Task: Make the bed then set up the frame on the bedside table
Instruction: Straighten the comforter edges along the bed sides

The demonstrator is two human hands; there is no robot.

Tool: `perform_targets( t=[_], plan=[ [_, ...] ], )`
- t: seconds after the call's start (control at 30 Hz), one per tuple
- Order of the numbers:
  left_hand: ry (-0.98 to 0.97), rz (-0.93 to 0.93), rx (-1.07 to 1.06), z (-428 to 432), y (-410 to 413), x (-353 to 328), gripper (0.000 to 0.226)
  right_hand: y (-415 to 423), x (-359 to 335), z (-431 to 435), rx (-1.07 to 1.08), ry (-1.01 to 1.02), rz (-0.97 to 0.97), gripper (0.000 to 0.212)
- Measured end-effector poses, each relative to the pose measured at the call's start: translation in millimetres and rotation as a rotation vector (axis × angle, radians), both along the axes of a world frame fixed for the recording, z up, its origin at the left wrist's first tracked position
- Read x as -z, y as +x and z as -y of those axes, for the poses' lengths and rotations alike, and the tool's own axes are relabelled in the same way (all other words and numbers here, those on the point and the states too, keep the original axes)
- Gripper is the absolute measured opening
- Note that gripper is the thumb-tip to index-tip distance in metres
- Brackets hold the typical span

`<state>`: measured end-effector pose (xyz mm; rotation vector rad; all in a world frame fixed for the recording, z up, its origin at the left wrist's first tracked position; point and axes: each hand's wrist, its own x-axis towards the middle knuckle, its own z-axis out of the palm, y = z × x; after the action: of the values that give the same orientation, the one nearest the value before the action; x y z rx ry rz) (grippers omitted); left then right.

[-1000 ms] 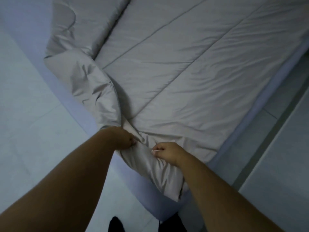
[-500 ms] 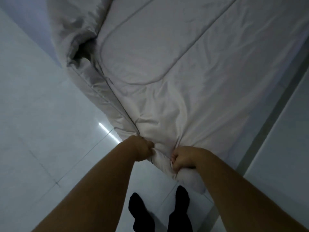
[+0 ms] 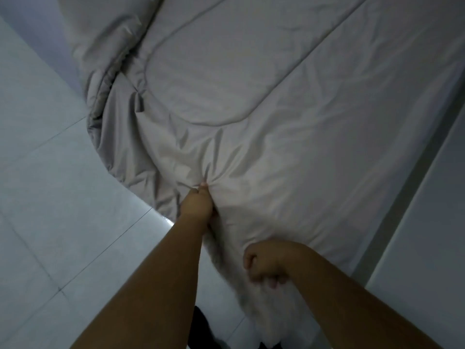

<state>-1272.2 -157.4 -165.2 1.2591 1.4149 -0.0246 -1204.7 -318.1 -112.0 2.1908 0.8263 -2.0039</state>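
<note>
A pale grey quilted duvet [image 3: 289, 102] covers the bed and fills most of the view. Its near corner hangs down over the floor towards me. My left hand [image 3: 197, 204] reaches forward and pinches a gather of the duvet fabric, with creases radiating from the fingertips. My right hand [image 3: 266, 265] is nearer to me, fingers curled on the duvet's hanging near edge. A thick fold of the duvet [image 3: 108, 71] is bunched along the bed's left side. No frame or bedside table is in view.
White floor tiles [image 3: 50, 197] lie to the left of the bed. A dark strip and a pale surface [image 3: 427, 222] run along the bed's right side. My dark-socked feet [image 3: 201, 323] stand just below the duvet's hanging corner.
The duvet has been pulled down over the bed's corner, hiding the blue-white mattress edge. My left hand has moved forward onto the fabric; my right has dropped back nearer me.
</note>
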Motion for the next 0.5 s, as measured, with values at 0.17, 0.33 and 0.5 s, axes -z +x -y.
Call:
perform_targets(
  t=[0.17, 0.33, 0.5],
  plan=[
    [0.069, -0.006, -0.039, 3, -23, 16, 0.052, 13, -2, -20, 0.120, 0.706, 0.642, 0.018],
    [0.025, 0.080, -0.210, -5, -11, 9, 0.054, 35, 17, -37, 0.101, 1.000, 1.046, 0.032],
    [0.119, -0.037, -0.132, -36, 6, 6, 0.089, 43, 44, -25, -0.095, 0.839, 1.151, 0.049]
  ],
)
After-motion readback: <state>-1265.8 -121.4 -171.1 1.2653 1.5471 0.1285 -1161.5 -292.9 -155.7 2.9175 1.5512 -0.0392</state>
